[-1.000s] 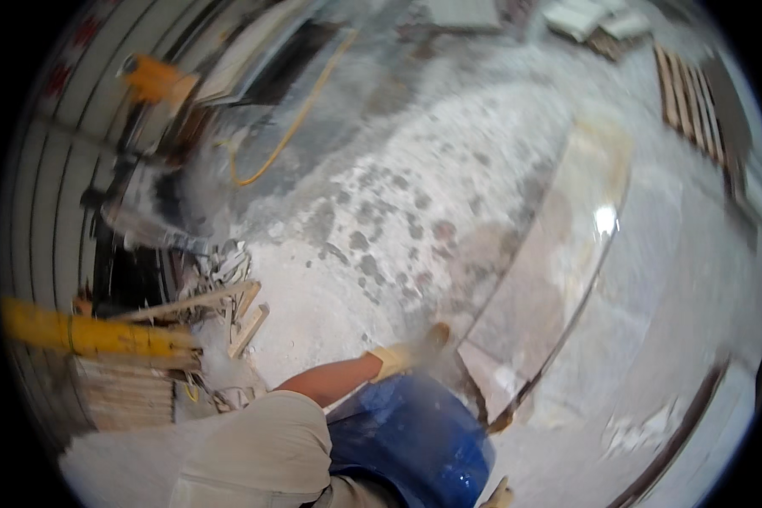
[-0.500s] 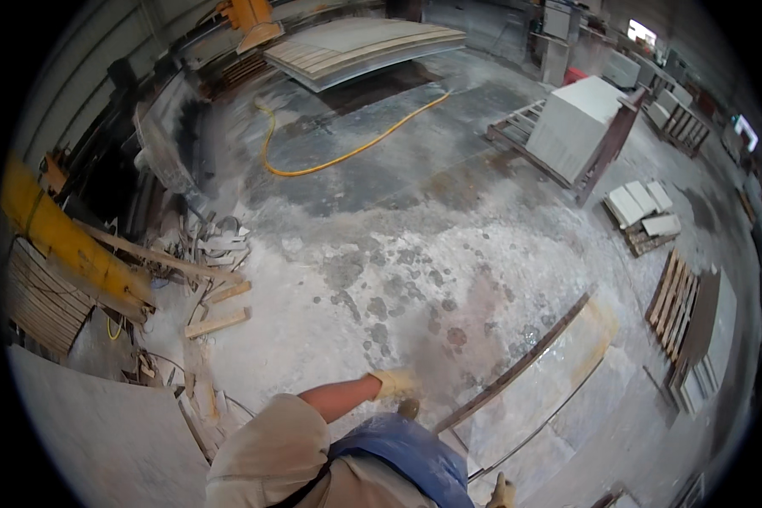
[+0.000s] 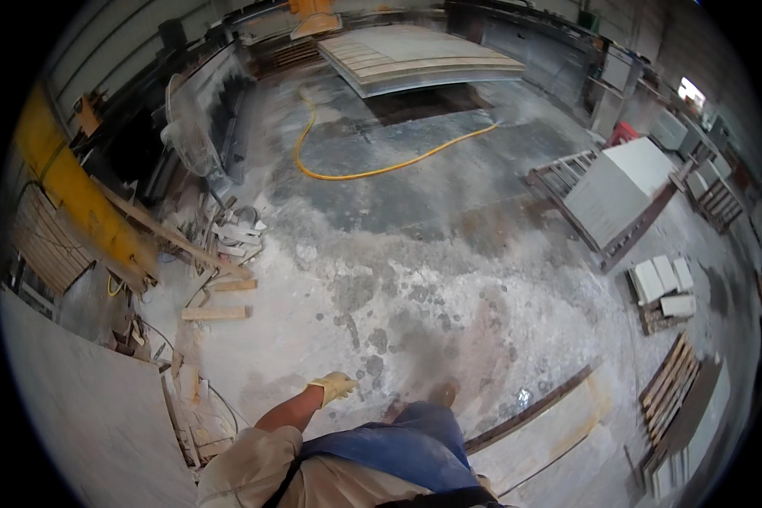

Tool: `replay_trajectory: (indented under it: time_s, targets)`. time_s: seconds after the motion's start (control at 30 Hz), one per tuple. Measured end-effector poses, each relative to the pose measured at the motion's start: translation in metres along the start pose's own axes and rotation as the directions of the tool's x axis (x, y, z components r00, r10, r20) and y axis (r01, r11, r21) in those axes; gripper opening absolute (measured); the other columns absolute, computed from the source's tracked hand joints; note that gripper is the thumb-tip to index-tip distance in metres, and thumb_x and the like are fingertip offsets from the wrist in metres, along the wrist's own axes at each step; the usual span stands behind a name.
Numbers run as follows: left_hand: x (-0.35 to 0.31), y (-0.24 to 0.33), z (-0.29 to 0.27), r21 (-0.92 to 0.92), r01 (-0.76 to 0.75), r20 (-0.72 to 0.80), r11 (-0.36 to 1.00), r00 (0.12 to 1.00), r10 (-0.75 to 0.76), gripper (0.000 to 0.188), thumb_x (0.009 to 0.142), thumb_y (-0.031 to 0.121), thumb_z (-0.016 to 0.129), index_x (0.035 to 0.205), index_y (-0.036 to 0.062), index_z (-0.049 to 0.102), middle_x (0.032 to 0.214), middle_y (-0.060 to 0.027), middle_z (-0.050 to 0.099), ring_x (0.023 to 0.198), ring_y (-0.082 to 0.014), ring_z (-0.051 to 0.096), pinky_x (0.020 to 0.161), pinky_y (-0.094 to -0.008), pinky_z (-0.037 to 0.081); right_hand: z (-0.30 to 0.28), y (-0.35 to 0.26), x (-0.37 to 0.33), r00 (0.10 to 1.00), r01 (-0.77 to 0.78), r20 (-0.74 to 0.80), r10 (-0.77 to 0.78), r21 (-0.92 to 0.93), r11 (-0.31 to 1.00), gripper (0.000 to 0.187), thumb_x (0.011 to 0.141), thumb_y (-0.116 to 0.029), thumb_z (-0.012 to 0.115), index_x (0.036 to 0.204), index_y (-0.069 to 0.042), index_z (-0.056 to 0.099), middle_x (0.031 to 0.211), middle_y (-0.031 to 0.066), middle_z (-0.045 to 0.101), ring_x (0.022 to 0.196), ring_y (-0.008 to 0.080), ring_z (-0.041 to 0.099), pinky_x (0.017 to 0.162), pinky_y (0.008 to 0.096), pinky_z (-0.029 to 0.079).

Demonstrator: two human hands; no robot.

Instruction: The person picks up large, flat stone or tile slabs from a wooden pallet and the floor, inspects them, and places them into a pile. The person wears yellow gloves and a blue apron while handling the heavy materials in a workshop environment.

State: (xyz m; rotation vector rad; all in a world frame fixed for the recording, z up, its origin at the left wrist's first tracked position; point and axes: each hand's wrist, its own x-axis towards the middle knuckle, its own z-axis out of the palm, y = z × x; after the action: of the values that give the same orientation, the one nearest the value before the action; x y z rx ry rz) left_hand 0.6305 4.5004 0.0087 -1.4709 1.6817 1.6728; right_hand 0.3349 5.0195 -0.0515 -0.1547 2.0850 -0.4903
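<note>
My left hand [image 3: 334, 387] wears a cream work glove and hangs over the dusty floor, to the left of my blue apron [image 3: 389, 444]. Its fingers look loosely bent, with nothing visible in them. Below the apron's edge a brown shoe tip [image 3: 443, 392] shows on the floor. My right hand is out of view. Closest on my right lies a long, pale, stained slab [image 3: 550, 423] with a dark strip of edge along its far side.
Wood offcuts [image 3: 218, 313] and scraps litter the left, by a yellow beam [image 3: 80, 190]. A yellow hose [image 3: 356, 177] curves across the floor ahead, before a stack of large slabs [image 3: 423, 55]. Pale blocks [image 3: 622, 190] and a slatted pallet [image 3: 669, 389] stand right.
The view has turned left, so the surroundings sit farther right. My left hand has swung out leftward from in front of the apron. My gloved right hand has left the view.
</note>
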Motion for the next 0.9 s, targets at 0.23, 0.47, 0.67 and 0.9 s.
replay_trajectory:
  time_s: [0.23, 0.47, 0.67, 0.9]
  targets:
    - [0.034, 0.071, 0.019, -0.349, 0.075, -0.031, 0.934, 0.995, -0.091, 0.049, 0.097, 0.038, 0.058, 0.122, -0.0035, 0.063, 0.113, -0.0144, 0.069, 0.100, -0.0242, 0.068, 0.085, -0.0359, 0.057, -0.110, -0.140, 0.163, 0.992, 0.117, 0.064, -0.110, -0.130, 0.985, 0.070, 0.090, -0.058, 0.062, 0.115, 0.007, 0.068, 0.106, 0.0218, 0.070, 0.096, 0.0316, 0.067, 0.084, 0.0427, 0.050]
    - [0.110, 0.145, -0.017, -0.493, -0.071, -0.109, 0.867, 0.994, 0.019, 0.050, 0.098, 0.042, 0.059, 0.124, -0.0013, 0.062, 0.114, -0.0136, 0.069, 0.101, -0.0231, 0.068, 0.088, -0.0382, 0.057, -0.230, -0.376, 0.302, 0.959, 0.275, -0.003, -0.283, -0.231, 0.933, 0.075, 0.088, -0.057, 0.066, 0.128, 0.007, 0.062, 0.115, 0.0243, 0.068, 0.106, 0.0347, 0.064, 0.094, 0.0427, 0.048]
    - [0.174, 0.124, -0.066, -0.612, 0.078, -0.149, 0.787, 0.966, -0.213, 0.052, 0.097, 0.043, 0.058, 0.119, -0.0043, 0.065, 0.107, -0.0153, 0.072, 0.094, -0.0220, 0.068, 0.080, -0.0348, 0.056, -0.197, -0.581, 0.388, 0.921, 0.387, 0.117, -0.372, -0.164, 0.907, 0.077, 0.088, -0.056, 0.067, 0.129, 0.009, 0.060, 0.126, 0.0298, 0.064, 0.122, 0.0390, 0.060, 0.104, 0.0413, 0.046]
    - [0.266, 0.170, -0.238, -0.035, -0.147, -0.116, 0.988, 0.983, 0.142, 0.046, 0.095, 0.037, 0.058, 0.117, -0.0034, 0.064, 0.105, -0.0175, 0.070, 0.091, -0.0287, 0.066, 0.079, -0.0375, 0.053, -0.121, -0.682, 0.446, 0.936, 0.330, 0.179, -0.302, -0.156, 0.931, 0.072, 0.087, -0.050, 0.073, 0.128, 0.008, 0.062, 0.114, 0.0191, 0.070, 0.091, 0.0258, 0.067, 0.079, 0.0385, 0.055]
